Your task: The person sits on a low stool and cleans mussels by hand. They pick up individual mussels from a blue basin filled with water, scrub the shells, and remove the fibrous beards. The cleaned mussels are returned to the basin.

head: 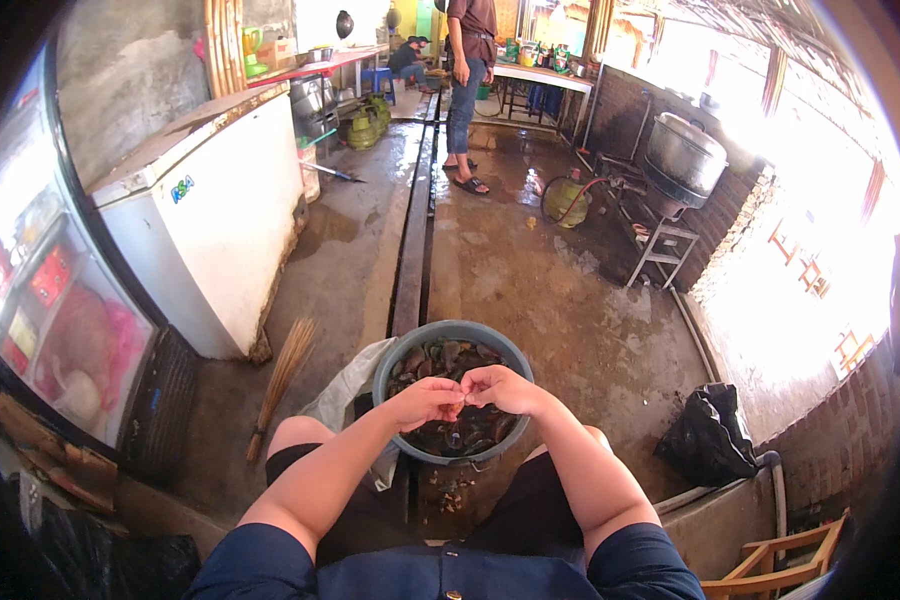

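Observation:
A round grey plastic tub (521, 360) stands on the floor between my knees, with many dark shellfish, seemingly mussels (450, 435), in it. Above its middle, my left hand (435, 399) and my right hand (495, 388) meet at the fingertips. My left fingers are curled around a small orange-brown piece (456, 409), perhaps shellfish; my right thumb and forefinger pinch at its upper end. The fingers partly hide it. A whitish plastic sack (349, 382) lies against the tub's left side. Small brownish scraps (450, 499) lie on the floor just before me.
A stick broom (281, 382) lies left, near a white chest freezer (232, 195). A black plastic bag (709, 435) lies right. Farther off are a green gas cylinder (568, 202), a large metal pot (685, 157) on a stand, a standing person (471, 75) and a crouched person (409, 60). A floor channel (418, 225) runs ahead.

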`<state>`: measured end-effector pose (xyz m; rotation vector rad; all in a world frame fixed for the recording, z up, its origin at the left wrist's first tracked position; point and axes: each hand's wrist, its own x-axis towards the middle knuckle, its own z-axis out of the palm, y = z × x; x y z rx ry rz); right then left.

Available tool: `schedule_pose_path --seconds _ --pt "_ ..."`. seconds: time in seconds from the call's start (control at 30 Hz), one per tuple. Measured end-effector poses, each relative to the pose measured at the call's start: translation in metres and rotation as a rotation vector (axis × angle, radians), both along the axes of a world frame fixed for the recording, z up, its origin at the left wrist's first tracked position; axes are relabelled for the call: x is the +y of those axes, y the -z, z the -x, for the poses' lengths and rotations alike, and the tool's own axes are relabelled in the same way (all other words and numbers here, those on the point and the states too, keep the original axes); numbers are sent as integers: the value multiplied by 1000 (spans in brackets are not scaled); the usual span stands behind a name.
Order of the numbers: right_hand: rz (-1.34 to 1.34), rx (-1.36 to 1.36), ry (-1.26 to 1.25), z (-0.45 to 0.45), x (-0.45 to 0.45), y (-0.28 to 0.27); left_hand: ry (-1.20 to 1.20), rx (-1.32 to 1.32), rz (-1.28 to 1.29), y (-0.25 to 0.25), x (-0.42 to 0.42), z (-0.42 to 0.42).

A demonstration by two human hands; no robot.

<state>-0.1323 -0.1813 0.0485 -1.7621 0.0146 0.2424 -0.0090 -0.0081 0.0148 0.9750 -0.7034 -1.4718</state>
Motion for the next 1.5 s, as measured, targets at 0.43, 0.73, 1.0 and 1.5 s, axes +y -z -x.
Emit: schedule_pose_path --seconds 0.43,0.73,1.0,1.5 --pt "-183 13 -22 -1 -6 4 -57 89 45 -2 0 7" --pt "-279 9 31 0 -6 7 -102 58 93 1 -6 5" --pt "-23 -13 356 -5 3 7 -255 -30 -67 -1 -4 -3" --pt "-229 -137 592 -2 6 -15 -317 -83 -152 0 -6 -3"
